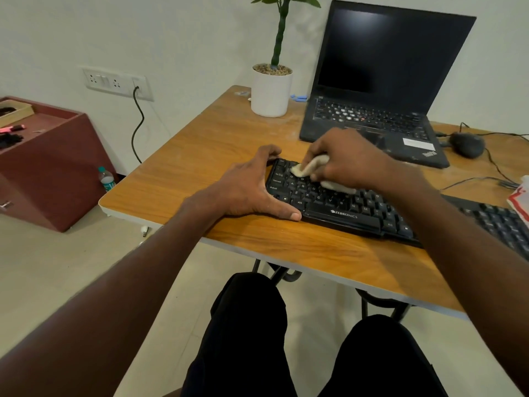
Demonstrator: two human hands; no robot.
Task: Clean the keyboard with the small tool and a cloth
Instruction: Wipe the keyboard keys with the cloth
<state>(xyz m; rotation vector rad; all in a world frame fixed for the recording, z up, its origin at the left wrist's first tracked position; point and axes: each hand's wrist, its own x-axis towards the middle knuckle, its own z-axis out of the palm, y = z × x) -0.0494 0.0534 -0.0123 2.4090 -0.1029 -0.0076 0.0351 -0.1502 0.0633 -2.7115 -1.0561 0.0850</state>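
Observation:
A black Zebronics keyboard (343,209) lies across the wooden table (217,144). My right hand (347,159) grips a pale beige cloth (307,170) and presses it on the upper-left keys. My left hand (249,186) clasps the keyboard's left end, thumb along the front edge and fingers curled over the far corner. No small tool shows in this view.
An open black laptop (380,81) stands behind the keyboard, with a white plant pot (270,91) to its left and a black mouse (466,144) with cables to its right. A red-and-white packet (519,200) lies at the right edge. A maroon cabinet (48,164) and a bottle (106,179) stand left on the floor.

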